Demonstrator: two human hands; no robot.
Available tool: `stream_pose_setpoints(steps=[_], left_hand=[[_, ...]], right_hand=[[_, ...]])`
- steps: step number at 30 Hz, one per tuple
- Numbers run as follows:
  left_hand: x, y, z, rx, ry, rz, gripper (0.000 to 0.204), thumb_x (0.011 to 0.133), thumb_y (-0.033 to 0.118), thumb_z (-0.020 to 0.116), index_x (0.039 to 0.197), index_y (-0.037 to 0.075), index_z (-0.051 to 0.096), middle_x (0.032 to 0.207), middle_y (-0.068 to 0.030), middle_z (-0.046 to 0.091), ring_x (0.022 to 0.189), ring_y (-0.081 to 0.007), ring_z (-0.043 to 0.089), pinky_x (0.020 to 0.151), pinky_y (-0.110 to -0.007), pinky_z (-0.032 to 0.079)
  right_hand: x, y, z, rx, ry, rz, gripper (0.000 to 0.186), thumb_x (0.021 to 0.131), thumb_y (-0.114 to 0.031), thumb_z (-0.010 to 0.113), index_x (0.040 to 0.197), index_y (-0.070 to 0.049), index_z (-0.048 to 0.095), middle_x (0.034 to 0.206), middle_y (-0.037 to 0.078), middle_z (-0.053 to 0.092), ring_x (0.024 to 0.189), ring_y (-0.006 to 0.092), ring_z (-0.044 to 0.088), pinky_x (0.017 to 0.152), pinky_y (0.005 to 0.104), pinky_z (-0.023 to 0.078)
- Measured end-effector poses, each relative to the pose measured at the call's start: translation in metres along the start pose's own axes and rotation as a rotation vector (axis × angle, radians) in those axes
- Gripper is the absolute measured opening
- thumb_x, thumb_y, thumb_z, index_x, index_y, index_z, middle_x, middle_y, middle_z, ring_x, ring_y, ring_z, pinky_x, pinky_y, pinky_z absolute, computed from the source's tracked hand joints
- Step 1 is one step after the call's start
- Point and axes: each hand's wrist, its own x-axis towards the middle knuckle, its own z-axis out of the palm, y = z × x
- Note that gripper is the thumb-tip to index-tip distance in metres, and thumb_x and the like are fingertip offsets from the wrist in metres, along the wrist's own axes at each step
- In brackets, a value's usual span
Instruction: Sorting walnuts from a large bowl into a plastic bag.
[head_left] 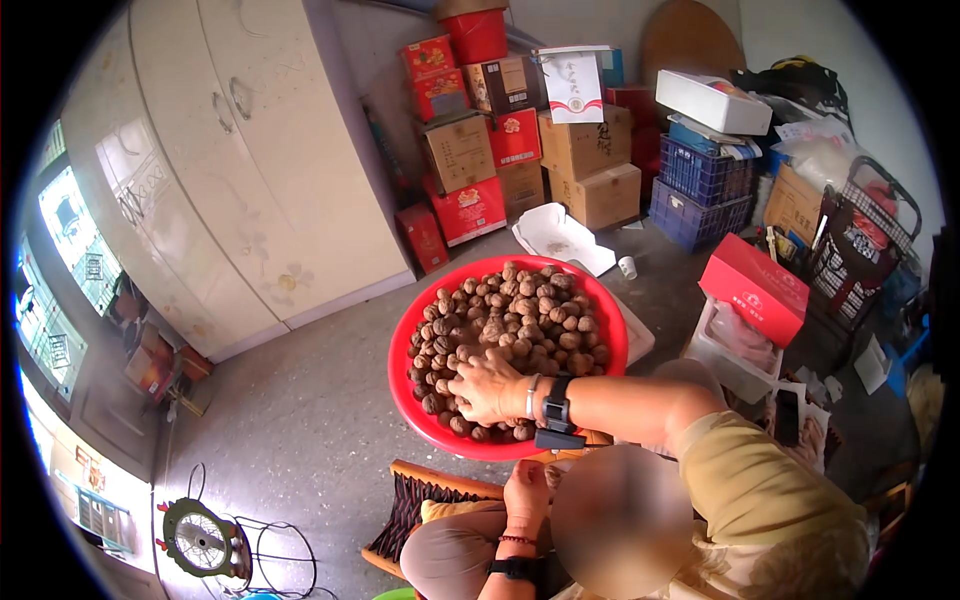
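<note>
A wide red basin full of brown walnuts stands in front of me. My right hand reaches in from the right and rests on the walnuts near the basin's left front, fingers apart and bent downward. A bracelet and a black strapped device circle that wrist. My left hand is closed just below the basin's front rim, above my lap. Whatever it may hold is hidden by the fingers. A red bead bracelet and a black band are on the left wrist.
A woven wooden chair is beneath me at the front. A fan stands at lower left. Behind the basin lie a white foam tray and stacked cartons. Blue crates and a red box are on the right.
</note>
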Motion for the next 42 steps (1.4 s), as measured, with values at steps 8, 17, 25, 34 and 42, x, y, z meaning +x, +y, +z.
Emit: stream_pose_setpoints(steps=[8, 17, 25, 34, 42], left_hand=[[0.0, 0.005, -0.001, -0.036, -0.009, 0.01, 0.011, 0.09, 0.016, 0.065, 0.09, 0.005, 0.067, 0.074, -0.0149, 0.067, 0.069, -0.0298, 0.068, 0.065, -0.038, 0.053], [0.005, 0.019, 0.001, -0.045, -0.081, -0.019, 0.013, 0.093, 0.018, 0.06, 0.093, 0.007, 0.066, 0.079, -0.0215, 0.067, 0.077, -0.0421, 0.067, 0.066, -0.046, 0.053], [0.002, 0.014, -0.002, -0.029, -0.041, -0.026, 0.012, 0.091, 0.017, 0.063, 0.091, 0.005, 0.067, 0.073, -0.0161, 0.067, 0.069, -0.0309, 0.067, 0.064, -0.039, 0.052], [0.0, 0.016, -0.001, -0.02, -0.037, 0.01, 0.012, 0.091, 0.015, 0.062, 0.092, 0.005, 0.067, 0.075, -0.0172, 0.067, 0.07, -0.0339, 0.067, 0.065, -0.041, 0.052], [0.001, 0.009, -0.002, -0.021, -0.046, 0.02, 0.012, 0.092, 0.017, 0.062, 0.093, 0.006, 0.065, 0.076, -0.0198, 0.067, 0.074, -0.0393, 0.067, 0.065, -0.045, 0.053]], right_hand=[[-0.025, 0.034, -0.019, 0.069, 0.134, -0.213, 0.047, 0.081, -0.052, 0.068, 0.108, -0.014, 0.067, 0.117, 0.011, 0.056, 0.117, 0.0313, 0.053, 0.098, 0.0627, 0.037], [-0.004, 0.217, -0.025, 0.07, 0.139, 0.675, 0.066, 0.09, -0.063, 0.05, 0.133, -0.013, 0.058, 0.146, 0.015, 0.047, 0.136, 0.0363, 0.041, 0.112, 0.0551, 0.031], [-0.001, 0.197, -0.025, 0.119, 0.041, 0.638, 0.064, 0.093, -0.06, 0.043, 0.128, -0.01, 0.061, 0.147, 0.017, 0.047, 0.141, 0.0403, 0.034, 0.116, 0.054, 0.027], [-0.029, 0.155, -0.012, -0.07, 0.207, 0.428, 0.035, 0.094, -0.041, 0.054, 0.108, -0.011, 0.067, 0.117, 0.012, 0.062, 0.115, 0.0365, 0.05, 0.101, 0.0521, 0.037], [-0.043, 0.12, -0.011, -0.05, 0.186, 0.308, 0.023, 0.092, -0.026, 0.053, 0.087, -0.01, 0.068, 0.098, 0.014, 0.066, 0.097, 0.0299, 0.064, 0.089, 0.0456, 0.047]])
